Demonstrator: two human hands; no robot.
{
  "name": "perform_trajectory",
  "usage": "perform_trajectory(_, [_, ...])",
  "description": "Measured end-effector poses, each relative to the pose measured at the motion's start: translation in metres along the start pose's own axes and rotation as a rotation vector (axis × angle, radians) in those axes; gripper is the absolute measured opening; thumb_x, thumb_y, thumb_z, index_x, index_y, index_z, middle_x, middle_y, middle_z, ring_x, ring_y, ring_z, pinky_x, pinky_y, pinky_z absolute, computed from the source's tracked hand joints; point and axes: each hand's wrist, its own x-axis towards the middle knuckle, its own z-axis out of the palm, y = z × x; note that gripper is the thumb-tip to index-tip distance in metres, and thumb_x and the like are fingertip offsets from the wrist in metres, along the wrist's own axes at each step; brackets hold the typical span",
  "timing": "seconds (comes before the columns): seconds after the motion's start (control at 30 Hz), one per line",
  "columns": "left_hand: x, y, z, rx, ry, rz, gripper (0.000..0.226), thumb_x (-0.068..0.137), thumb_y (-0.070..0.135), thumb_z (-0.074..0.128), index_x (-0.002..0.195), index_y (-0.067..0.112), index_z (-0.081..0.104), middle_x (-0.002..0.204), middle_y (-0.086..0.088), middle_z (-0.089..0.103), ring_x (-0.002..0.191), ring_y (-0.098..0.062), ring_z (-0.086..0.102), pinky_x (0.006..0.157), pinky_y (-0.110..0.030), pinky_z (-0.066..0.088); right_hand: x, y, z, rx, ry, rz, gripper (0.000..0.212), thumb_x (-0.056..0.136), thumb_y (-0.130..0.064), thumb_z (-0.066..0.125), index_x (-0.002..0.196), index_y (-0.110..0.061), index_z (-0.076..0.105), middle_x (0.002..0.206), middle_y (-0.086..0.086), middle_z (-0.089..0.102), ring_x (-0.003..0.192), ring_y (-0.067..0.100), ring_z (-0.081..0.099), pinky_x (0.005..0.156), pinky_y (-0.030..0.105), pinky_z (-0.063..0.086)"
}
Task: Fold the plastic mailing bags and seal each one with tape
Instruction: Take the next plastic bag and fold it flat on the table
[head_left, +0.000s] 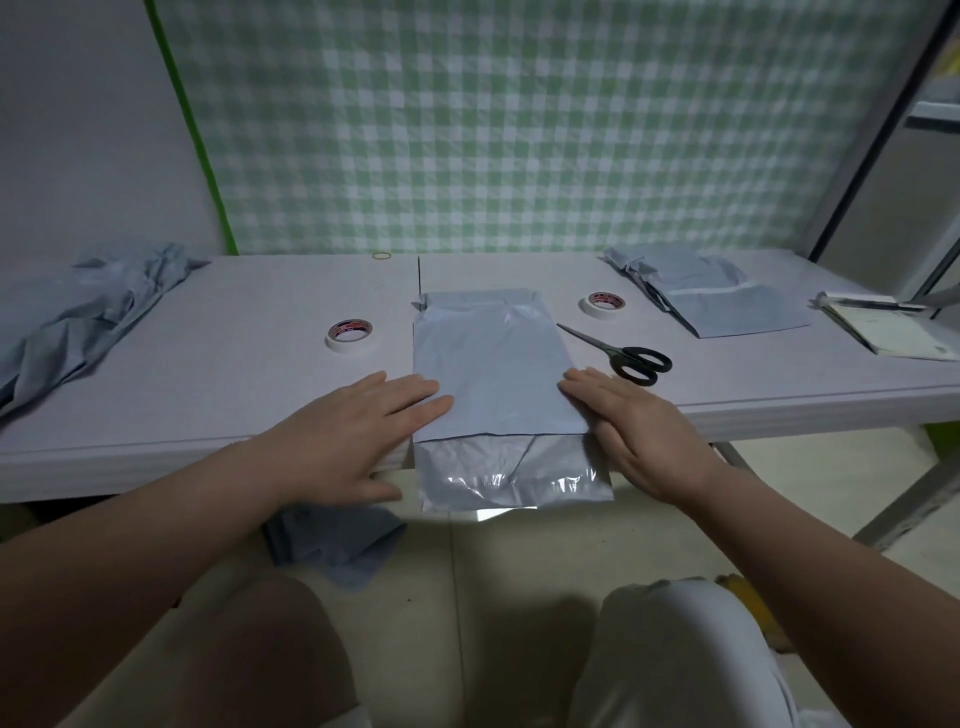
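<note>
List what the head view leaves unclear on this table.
Head view only.
1. Tape roll: label print too small.
2. Crumpled bag pile: cut by left edge, count unclear.
3. Booklet: text too small, blurred.
4. Blue item under the table: partly hidden by left forearm.

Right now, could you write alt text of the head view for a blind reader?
A person's left-hand grip and right-hand grip press flat on the edges of a folded grey mailing bag overhanging a table's near edge. One tape roll lies at its left; a second tape roll and scissors at its right.
</note>
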Motion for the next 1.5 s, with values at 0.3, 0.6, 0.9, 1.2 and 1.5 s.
perform_trajectory(0.3, [0.009,0.019,0.01,-0.179,0.278,0.019,0.055,0.103,0.04,0.021,0.126,0.011,0.061,0.128,-0.009,0.061,0.114,-0.023,0.06,0.103,-0.024,0.032,-0.002,0.01,0.007,-0.19,0.054,-0.205,0.048,0.083,-0.019,0.049,0.127,-0.001,0.056,0.129,0.015,0.057,0.114,0.034,0.056,0.099,0.042,0.047])
perform_trajectory(0.6, [0.02,0.031,-0.01,-0.687,0.37,-0.498,0.041,0.084,0.05,0.045,0.073,0.02,0.07,0.072,0.007,0.069,0.071,0.002,0.059,0.065,-0.014,0.04,0.014,-0.003,-0.001,0.428,0.185,0.246,0.014,0.089,-0.019,0.061,0.084,-0.022,0.074,0.087,-0.009,0.063,0.096,0.005,0.047,0.073,0.004,0.033])
perform_trajectory(0.9, [0.064,0.043,-0.016,-0.695,0.546,-0.964,0.042,0.096,0.029,0.047,0.062,0.013,0.028,0.055,-0.002,0.033,0.054,-0.017,0.03,0.053,-0.034,0.021,0.047,-0.024,0.008,0.61,0.421,0.576,0.038,0.089,-0.028,0.055,0.065,0.001,0.049,0.055,0.002,0.039,0.056,0.013,0.035,0.055,0.03,0.029])
perform_trajectory(1.2, [0.068,0.046,-0.007,-0.357,0.417,-1.036,0.023,0.097,0.025,0.045,0.077,0.012,0.047,0.059,0.004,0.039,0.062,-0.025,0.041,0.059,-0.032,0.026,0.063,-0.035,0.029,0.121,0.439,0.675,0.031,0.092,-0.026,0.045,0.07,-0.007,0.057,0.06,0.006,0.054,0.064,0.031,0.05,0.068,0.035,0.035])
perform_trajectory(1.5, [0.077,0.043,-0.014,-0.173,0.363,-0.749,0.032,0.085,0.005,0.058,0.113,0.02,0.061,0.103,-0.006,0.061,0.095,-0.031,0.057,0.08,-0.038,0.038,0.065,-0.038,0.025,-0.032,0.357,0.646,0.022,0.094,-0.026,0.045,0.096,-0.014,0.064,0.086,0.007,0.068,0.085,0.03,0.059,0.078,0.035,0.036])
